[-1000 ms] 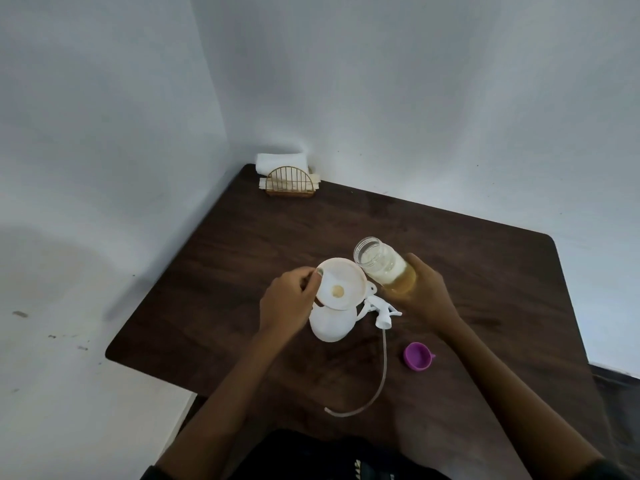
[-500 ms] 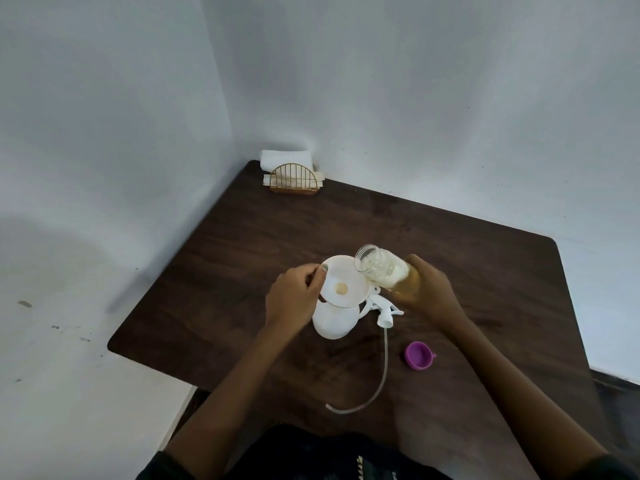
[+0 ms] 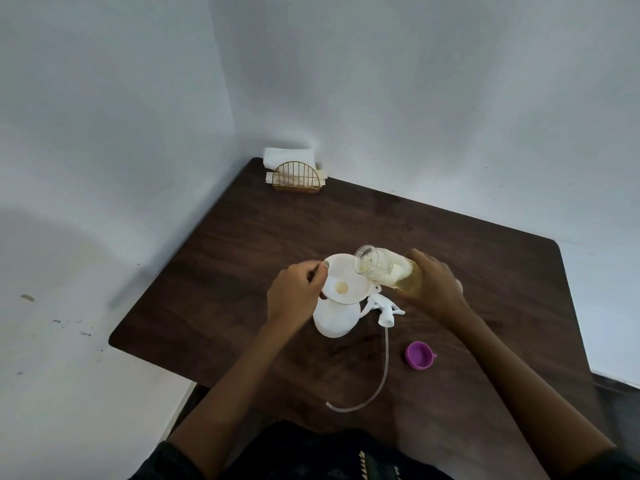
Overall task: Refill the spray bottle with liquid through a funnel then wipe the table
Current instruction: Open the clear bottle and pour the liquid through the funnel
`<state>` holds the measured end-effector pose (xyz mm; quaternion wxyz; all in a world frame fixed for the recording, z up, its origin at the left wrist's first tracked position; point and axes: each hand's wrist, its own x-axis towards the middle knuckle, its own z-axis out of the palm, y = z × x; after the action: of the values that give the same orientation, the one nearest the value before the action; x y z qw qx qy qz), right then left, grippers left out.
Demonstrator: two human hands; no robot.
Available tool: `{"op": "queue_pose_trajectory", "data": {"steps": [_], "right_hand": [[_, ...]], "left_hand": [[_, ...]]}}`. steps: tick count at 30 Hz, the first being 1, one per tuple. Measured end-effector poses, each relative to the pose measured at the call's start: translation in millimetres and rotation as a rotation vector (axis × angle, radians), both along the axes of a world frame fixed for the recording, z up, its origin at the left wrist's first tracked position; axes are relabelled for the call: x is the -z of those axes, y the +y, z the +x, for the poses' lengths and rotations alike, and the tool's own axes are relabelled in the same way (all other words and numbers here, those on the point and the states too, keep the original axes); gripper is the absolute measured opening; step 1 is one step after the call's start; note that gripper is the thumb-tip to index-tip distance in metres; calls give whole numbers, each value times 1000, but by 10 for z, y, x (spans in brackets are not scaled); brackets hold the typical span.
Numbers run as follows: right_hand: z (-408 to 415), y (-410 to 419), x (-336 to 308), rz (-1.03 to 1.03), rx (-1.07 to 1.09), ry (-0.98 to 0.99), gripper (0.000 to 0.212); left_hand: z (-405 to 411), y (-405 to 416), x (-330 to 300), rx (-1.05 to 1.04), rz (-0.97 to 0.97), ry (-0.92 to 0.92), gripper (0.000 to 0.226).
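A white spray bottle (image 3: 335, 317) stands mid-table with a white funnel (image 3: 346, 278) seated in its neck. My left hand (image 3: 296, 294) pinches the funnel's left rim. My right hand (image 3: 434, 287) grips a clear jar (image 3: 384, 269) of yellowish liquid, tipped nearly level with its open mouth over the funnel's right edge. A little liquid shows in the funnel's throat. The spray head (image 3: 386, 308) with its long dip tube (image 3: 375, 379) lies on the table just right of the bottle.
A purple cap (image 3: 419, 355) lies on the dark wooden table (image 3: 242, 258) right of the tube. A gold wire napkin holder (image 3: 296, 178) with white napkins sits in the far left corner against the white walls.
My right hand has tipped the jar further down and moved its mouth over the funnel. My left hand stays on the funnel rim.
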<state>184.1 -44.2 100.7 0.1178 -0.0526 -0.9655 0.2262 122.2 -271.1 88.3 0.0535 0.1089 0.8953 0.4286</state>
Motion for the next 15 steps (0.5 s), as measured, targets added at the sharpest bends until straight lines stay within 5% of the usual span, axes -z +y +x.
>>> {"op": "queue_pose_trajectory", "data": {"steps": [15], "right_hand": [[-9, 38, -49, 79, -55, 14, 44]], "left_hand": [[-2, 4, -11, -10, -3, 2, 35]]}}
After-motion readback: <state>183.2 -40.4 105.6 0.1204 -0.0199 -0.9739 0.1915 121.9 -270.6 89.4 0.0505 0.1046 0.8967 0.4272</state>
